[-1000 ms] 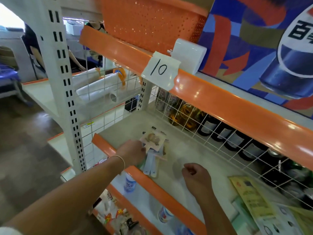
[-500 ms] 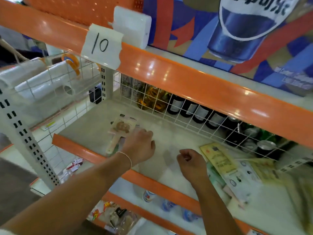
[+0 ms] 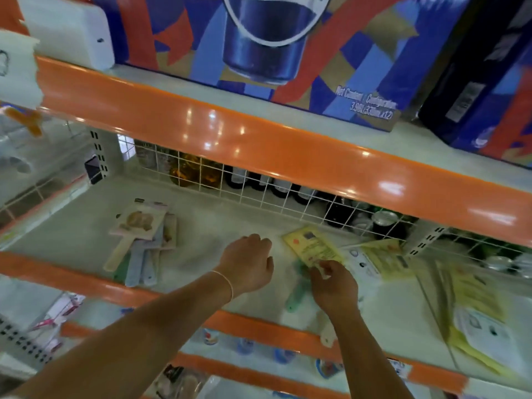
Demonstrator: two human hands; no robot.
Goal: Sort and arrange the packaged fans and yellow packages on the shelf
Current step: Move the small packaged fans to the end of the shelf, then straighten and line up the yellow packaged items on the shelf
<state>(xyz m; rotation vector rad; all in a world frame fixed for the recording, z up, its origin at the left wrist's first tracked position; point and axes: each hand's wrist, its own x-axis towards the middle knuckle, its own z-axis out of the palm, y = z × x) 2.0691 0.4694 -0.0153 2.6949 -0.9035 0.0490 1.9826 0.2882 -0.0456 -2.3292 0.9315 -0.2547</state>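
Shelf (image 3: 224, 226): fans (image 3: 144, 234) stacked left end; right hand (image 3: 334, 286) pinching yellow package (image 3: 313, 246); left hand (image 3: 249, 264) loosely curled, empty

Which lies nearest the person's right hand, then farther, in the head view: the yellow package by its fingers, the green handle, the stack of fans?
From the right hand:
1. Yellow package, at its fingertips.
2. Green handle, just left, partly beneath the hand.
3. Stack of fans, far left, beyond the left hand.

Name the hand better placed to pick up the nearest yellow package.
Right. The right hand already has fingertips on the yellow package; the left hand hovers empty beside it, apart from the fan stack.
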